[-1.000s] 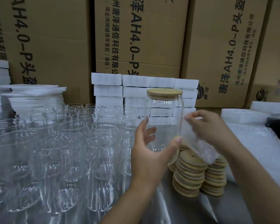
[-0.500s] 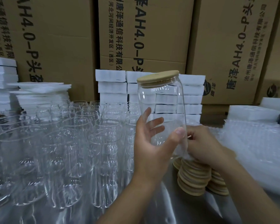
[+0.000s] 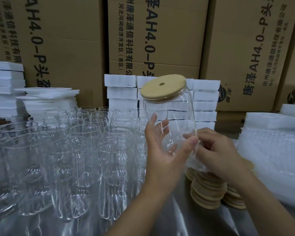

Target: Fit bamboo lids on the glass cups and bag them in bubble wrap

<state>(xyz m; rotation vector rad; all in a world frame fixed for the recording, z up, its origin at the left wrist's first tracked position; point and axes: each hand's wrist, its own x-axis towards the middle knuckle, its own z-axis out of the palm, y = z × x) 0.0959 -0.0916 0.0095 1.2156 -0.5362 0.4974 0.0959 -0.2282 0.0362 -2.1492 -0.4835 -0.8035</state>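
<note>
Head view: I am holding a lidded glass cup [image 3: 177,120] up in front of the stacked cartons [image 3: 157,40]. My left hand [image 3: 162,150] is gripping it low on the body, thumb in front and fingers behind. The cup is tilting, with its bamboo lid [image 3: 163,87] leaning toward the camera.

My right hand [image 3: 215,154] is curling at the cup's base and pinching a crumpled bubble-wrap bag [image 3: 194,166]. I cannot tell whether the bag's mouth is open. Below it, spare lids [image 3: 206,193] are standing in stacks. More bubble wrap [image 3: 271,150] is lying to the right, and unlidded cups [image 3: 85,142] are crowding the table on the left.

As I judge it, the bagging is just starting. The cup is hanging in the air on one hand's hold on smooth glass, so a tug from a snagging bag mouth could be pulling it loose. A drop would be landing among the lid stacks or the packed glassware. The tilt could also be working the lid off if it is seating loosely.
</note>
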